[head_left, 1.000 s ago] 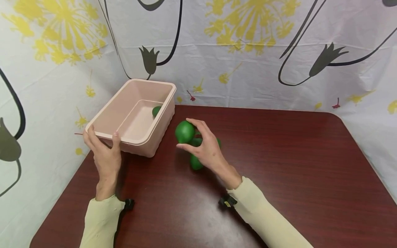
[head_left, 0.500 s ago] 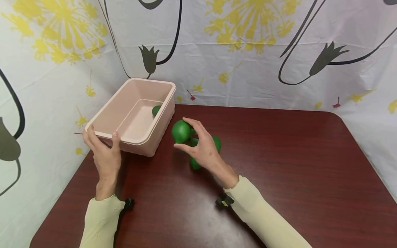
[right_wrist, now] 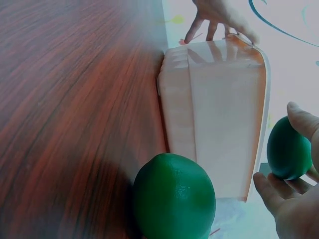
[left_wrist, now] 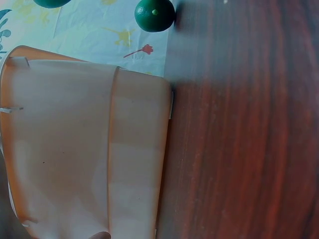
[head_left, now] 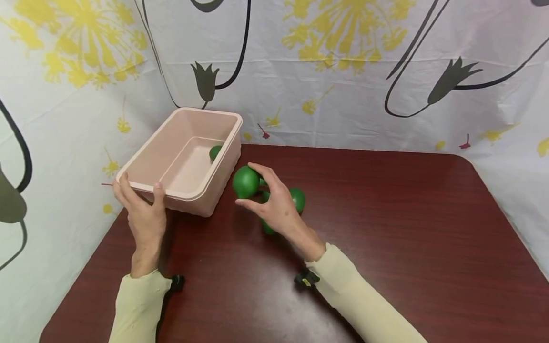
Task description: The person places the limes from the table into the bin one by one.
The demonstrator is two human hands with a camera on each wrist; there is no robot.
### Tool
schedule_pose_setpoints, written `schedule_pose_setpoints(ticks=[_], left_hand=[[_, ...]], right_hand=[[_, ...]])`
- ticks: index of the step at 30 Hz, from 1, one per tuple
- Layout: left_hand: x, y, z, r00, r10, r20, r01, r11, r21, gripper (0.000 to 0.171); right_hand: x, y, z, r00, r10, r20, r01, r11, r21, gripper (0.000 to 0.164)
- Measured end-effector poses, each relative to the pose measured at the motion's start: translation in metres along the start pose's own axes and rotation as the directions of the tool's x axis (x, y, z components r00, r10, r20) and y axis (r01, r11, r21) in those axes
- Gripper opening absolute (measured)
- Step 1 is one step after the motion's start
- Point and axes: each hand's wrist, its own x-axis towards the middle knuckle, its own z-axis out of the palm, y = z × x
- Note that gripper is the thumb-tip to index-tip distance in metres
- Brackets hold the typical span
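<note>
My right hand (head_left: 279, 208) holds a green lime (head_left: 246, 182) between thumb and fingers, above the table and just right of a pale pink plastic bin (head_left: 227, 164). In the right wrist view the held lime (right_wrist: 288, 149) appears at the right, near the bin's rim. My left hand (head_left: 145, 220) grips the near rim of the bin at its left end. One lime (head_left: 215, 152) lies inside the bin, partly hidden by its right wall. Under and behind my right hand, more limes (head_left: 297, 199) rest on the table, partly covered by the hand.
The dark red wooden table (head_left: 386, 228) extends to the right of the limes. A white cloth (head_left: 351, 105) with yellow and grey flower prints hangs behind the table and along its left side, close to the bin.
My right hand has shifted slightly left with the lime, toward the bin, uncovering more of a lime behind it. My left hand and the bin stay in place.
</note>
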Motion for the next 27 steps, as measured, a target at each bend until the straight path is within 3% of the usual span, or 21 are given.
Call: schedule_pose_setpoints(ticks=[27], left_hand=[[0.0003, -0.001, 0.0009, 1.0, 0.012, -0.003, -0.012, 1.0, -0.002, 0.08]], right_hand=[[0.0086, -0.0064, 0.0071, 0.999, -0.036, 0.002, 0.036, 0.999, 0.007, 0.083]])
